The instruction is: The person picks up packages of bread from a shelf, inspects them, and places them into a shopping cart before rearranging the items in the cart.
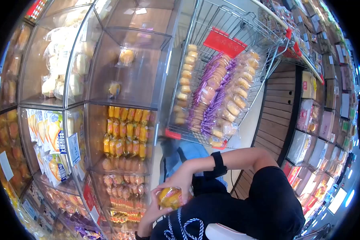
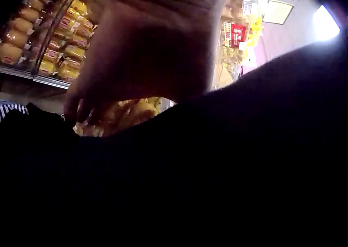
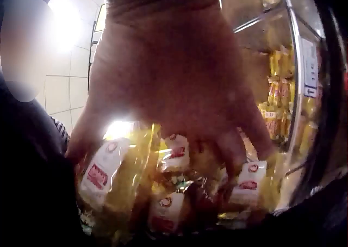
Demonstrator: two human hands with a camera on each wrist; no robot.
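Note:
Close against the person's front, a bunch of yellow-wrapped cakes [image 1: 171, 197] is held between both hands. The right hand [image 1: 181, 179] reaches down over the bunch from above, its fingers curled round the far side. From below and to the left, the left hand [image 1: 151, 212] grips the same bunch. In the right wrist view, several clear packets [image 3: 106, 173] with white and red labels lie under the spread fingers of the right hand [image 3: 168, 84]. The left wrist view is mostly dark sleeve, with part of the packets [image 2: 133, 113] below the left hand [image 2: 152, 56].
Clear-walled bins [image 1: 128, 92] line the left side; one holds rows of yellow packets [image 1: 126, 130]. Ahead stands a wire shopping cart [image 1: 188, 36] with rows of round cakes [image 1: 186, 80] and purple-edged packs [image 1: 210, 92] in it. Stocked shelves [image 1: 328, 92] run along the right.

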